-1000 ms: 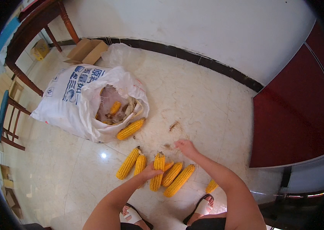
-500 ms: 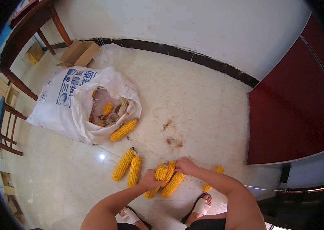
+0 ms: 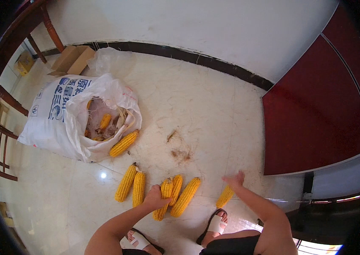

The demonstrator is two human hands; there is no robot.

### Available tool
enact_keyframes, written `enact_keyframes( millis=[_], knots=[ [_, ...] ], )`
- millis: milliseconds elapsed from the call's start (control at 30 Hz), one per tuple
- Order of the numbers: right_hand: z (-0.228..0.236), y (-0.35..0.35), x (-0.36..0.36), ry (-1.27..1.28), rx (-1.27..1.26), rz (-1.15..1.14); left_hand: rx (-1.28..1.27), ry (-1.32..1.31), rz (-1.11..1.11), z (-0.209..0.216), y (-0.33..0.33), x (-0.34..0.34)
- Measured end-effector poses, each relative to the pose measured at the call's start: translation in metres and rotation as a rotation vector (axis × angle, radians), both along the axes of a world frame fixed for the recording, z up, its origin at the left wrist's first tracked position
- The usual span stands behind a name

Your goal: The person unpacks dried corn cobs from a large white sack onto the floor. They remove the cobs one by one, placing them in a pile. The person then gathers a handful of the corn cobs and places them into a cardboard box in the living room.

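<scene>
My left hand [image 3: 154, 195] is wrapped round the middle of a yellow ear of corn [image 3: 166, 187] on the floor. Against that ear lies another corn ear [image 3: 177, 182], and a longer ear [image 3: 187, 197] rests just to their right. Further right, my right hand [image 3: 236, 180] hovers at the top end of a separate ear [image 3: 224, 197]. Its fingers are apart, and I cannot tell if they touch the corn. Left of my left hand, two more ears, one outer [image 3: 125, 183] and one inner [image 3: 139, 189], lie side by side.
A white woven sack [image 3: 48, 123] lies open at left with corn inside; one ear [image 3: 124, 143] leans by its mouth. Corn silk [image 3: 181, 154] litters the floor. Behind are a cardboard box [image 3: 72, 59] and wooden table [image 3: 12, 57]. A dark red panel [image 3: 316, 110] stands right.
My right hand has let go of the ears beside my left hand and moved right to the separate ear. The left hand keeps its hold. The whole view has shifted slightly.
</scene>
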State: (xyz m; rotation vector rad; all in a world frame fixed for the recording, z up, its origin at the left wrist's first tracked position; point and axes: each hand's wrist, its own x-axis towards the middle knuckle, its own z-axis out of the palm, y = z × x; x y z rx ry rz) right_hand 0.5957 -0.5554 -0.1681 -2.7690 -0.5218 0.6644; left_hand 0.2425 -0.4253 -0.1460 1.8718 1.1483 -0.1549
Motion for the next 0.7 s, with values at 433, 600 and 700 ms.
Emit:
enact_keyframes(
  millis=[433, 600, 700],
  knots=[
    [-0.020, -0.027, -0.035, -0.007, 0.197, 0.142, -0.020, -0.139, -0.012, -0.002, 0.006, -0.006],
    [0.002, 0.041, -0.139, 0.401, 0.454, 0.362, -0.030, -0.092, -0.057, 0.011, 0.010, -0.006],
    [0.025, 0.055, -0.179, 0.396, 0.572, 0.633, 0.512, 0.078, -0.193, 0.035, 0.005, 0.003]
  ],
)
